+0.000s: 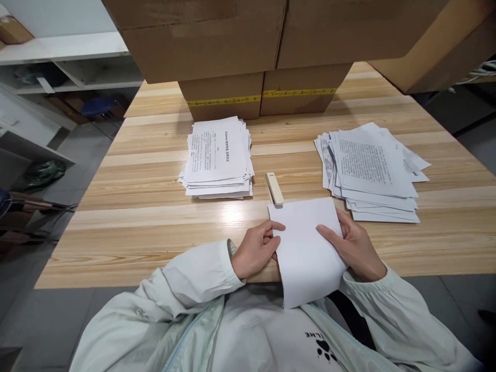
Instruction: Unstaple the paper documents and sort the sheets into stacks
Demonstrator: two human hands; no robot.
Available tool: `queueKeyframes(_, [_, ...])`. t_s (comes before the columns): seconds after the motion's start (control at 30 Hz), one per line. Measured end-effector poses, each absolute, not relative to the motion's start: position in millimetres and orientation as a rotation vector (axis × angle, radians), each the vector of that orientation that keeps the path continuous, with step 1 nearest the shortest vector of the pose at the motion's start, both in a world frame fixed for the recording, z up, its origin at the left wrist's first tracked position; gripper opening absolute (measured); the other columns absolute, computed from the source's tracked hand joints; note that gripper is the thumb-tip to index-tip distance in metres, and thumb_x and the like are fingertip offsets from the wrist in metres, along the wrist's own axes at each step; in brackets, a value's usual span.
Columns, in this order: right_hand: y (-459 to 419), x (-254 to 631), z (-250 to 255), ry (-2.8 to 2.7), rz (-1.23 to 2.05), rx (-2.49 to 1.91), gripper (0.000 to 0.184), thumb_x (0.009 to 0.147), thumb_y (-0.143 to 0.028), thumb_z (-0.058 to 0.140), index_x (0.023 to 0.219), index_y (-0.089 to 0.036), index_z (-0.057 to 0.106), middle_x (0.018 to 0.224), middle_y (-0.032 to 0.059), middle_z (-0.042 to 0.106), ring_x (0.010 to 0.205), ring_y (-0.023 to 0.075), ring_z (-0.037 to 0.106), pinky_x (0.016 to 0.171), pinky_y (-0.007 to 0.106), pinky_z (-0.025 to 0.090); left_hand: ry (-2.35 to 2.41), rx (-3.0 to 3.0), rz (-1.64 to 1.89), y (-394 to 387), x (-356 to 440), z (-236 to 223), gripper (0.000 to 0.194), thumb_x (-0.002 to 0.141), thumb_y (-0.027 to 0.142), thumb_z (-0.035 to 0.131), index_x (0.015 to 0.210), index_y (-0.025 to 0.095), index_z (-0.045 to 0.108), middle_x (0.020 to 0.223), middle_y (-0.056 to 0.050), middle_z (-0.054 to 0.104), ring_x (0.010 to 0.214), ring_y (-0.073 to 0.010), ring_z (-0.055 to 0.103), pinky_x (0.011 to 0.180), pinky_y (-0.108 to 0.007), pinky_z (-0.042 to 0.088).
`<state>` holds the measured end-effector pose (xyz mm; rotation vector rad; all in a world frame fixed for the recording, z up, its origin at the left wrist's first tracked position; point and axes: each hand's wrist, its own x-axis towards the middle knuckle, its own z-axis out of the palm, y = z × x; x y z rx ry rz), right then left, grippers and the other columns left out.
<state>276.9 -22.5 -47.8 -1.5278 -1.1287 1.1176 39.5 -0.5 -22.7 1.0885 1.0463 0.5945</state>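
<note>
Between my two hands are white sheets of paper (306,253), blank on the side facing me, tilted over the table's front edge. My left hand (258,248) grips their left edge, thumb and fingers closed on it. On the right side, my right hand (354,245) holds the sheets with the thumb on top and the fingers behind. A cream stapler (274,188) lies just beyond the top left corner of the paper. Left of it stands a stack of printed papers (219,157); a second, more spread stack of printed papers (372,170) lies to the right.
Large cardboard boxes (217,41) are piled at the back of the wooden table (135,206), the lower ones sealed with yellow tape. Another cardboard box (437,51) is at the back right. Left of the table are a white shelf unit (96,46) and a blue stool (98,106).
</note>
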Motion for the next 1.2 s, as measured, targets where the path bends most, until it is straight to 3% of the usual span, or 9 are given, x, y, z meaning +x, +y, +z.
queueKeyframes(0.07, [-20.9, 274.4, -51.1, -1.102, 1.102, -1.514, 0.057, 0.081, -0.035, 0.075, 0.134, -0.025, 0.057, 0.128, 0.0087, 0.068, 0.108, 0.0246, 0.07, 0.083, 0.038, 0.062, 1.054, 1.094, 0.574, 3.3, 41.0, -24.2, 0.022, 0.08, 0.012, 0.058, 0.099, 0.015, 0.068, 0.062, 0.007, 0.047, 0.053, -0.0073, 0.053, 0.055, -0.021, 0.049])
queueKeyframes(0.23, [-13.9, 289.2, -50.7, -1.353, 0.956, -1.6, 0.064, 0.083, -0.043, 0.07, 0.141, -0.025, 0.051, 0.11, 0.0077, 0.075, 0.085, 0.0221, 0.073, 0.069, 0.034, 0.059, 1.059, 0.87, 0.456, 18.7, 45.1, -17.7, 0.029, 0.079, 0.001, 0.053, 0.102, 0.01, 0.068, 0.06, 0.007, 0.049, 0.052, -0.0071, 0.057, 0.056, -0.022, 0.054])
queueKeyframes(0.3, [-9.0, 304.3, -37.3, -1.613, 0.73, -1.753, 0.067, 0.083, -0.047, 0.068, 0.143, -0.024, 0.05, 0.096, 0.0064, 0.076, 0.07, 0.0209, 0.069, 0.062, 0.033, 0.054, 1.068, 0.834, 0.414, 23.9, 45.9, -13.2, 0.03, 0.078, -0.003, 0.052, 0.1, 0.009, 0.069, 0.055, 0.007, 0.049, 0.048, -0.0063, 0.056, 0.053, -0.021, 0.054])
queueKeyframes(0.4, [6.0, 318.6, -3.5, -1.893, 0.234, -1.86, 0.056, 0.088, -0.05, 0.059, 0.137, -0.023, 0.057, 0.091, 0.0076, 0.074, 0.06, 0.0188, 0.062, 0.059, 0.034, 0.046, 1.08, 0.819, 0.415, 27.0, 46.6, -9.1, 0.03, 0.076, -0.006, 0.052, 0.097, 0.008, 0.069, 0.051, 0.009, 0.048, 0.043, -0.0047, 0.053, 0.049, -0.018, 0.052])
queueKeyframes(0.47, [24.5, 311.6, 18.1, -1.96, 0.093, -1.764, 0.046, 0.093, -0.047, 0.053, 0.129, -0.021, 0.063, 0.095, 0.0093, 0.074, 0.066, 0.0194, 0.063, 0.064, 0.035, 0.047, 1.09, 0.815, 0.428, 26.4, 46.9, -8.7, 0.03, 0.076, -0.006, 0.052, 0.096, 0.009, 0.07, 0.05, 0.009, 0.047, 0.042, -0.0045, 0.053, 0.048, -0.018, 0.052])
queueKeyframes(0.63, [93.7, 242.2, 22.1, -2.194, 0.29, -1.389, 0.033, 0.098, -0.035, 0.043, 0.109, -0.019, 0.07, 0.103, 0.0108, 0.072, 0.1, 0.0257, 0.062, 0.089, 0.04, 0.045, 1.065, 0.796, 0.458, 24.0, 46.8, -14.2, 0.028, 0.075, -0.005, 0.055, 0.096, 0.008, 0.069, 0.051, 0.009, 0.048, 0.043, -0.0058, 0.056, 0.05, -0.019, 0.053])
queueKeyframes(0.87, [141.2, 176.0, -24.8, -2.427, 0.33, -1.467, 0.037, 0.1, -0.023, 0.034, 0.085, -0.016, 0.067, 0.09, 0.0117, 0.066, 0.089, 0.024, 0.052, 0.082, 0.037, 0.039, 1.062, 0.789, 0.417, 26.5, 47.5, -14.3, 0.029, 0.076, -0.006, 0.053, 0.098, 0.007, 0.068, 0.054, 0.007, 0.05, 0.046, -0.0059, 0.055, 0.049, -0.019, 0.053])
queueKeyframes(0.97, [138.4, 173.7, -33.4, -2.445, 0.257, -1.467, 0.036, 0.1, -0.022, 0.034, 0.083, -0.016, 0.065, 0.088, 0.0117, 0.065, 0.086, 0.0243, 0.049, 0.08, 0.037, 0.036, 1.086, 0.797, 0.392, 27.1, 48.2, -10.8, 0.03, 0.079, -0.007, 0.049, 0.098, 0.007, 0.067, 0.055, 0.007, 0.05, 0.046, -0.0053, 0.053, 0.049, -0.019, 0.053])
queueKeyframes(1.2, [131.0, 173.3, -40.5, -2.417, -0.019, -1.331, 0.028, 0.098, -0.023, 0.041, 0.1, -0.014, 0.067, 0.113, 0.0134, 0.067, 0.105, 0.03, 0.047, 0.087, 0.043, 0.032, 1.082, 0.791, 0.391, 26.6, 49.5, -11.0, 0.031, 0.079, -0.007, 0.047, 0.098, 0.007, 0.066, 0.054, 0.007, 0.048, 0.048, -0.0064, 0.053, 0.05, -0.019, 0.054])
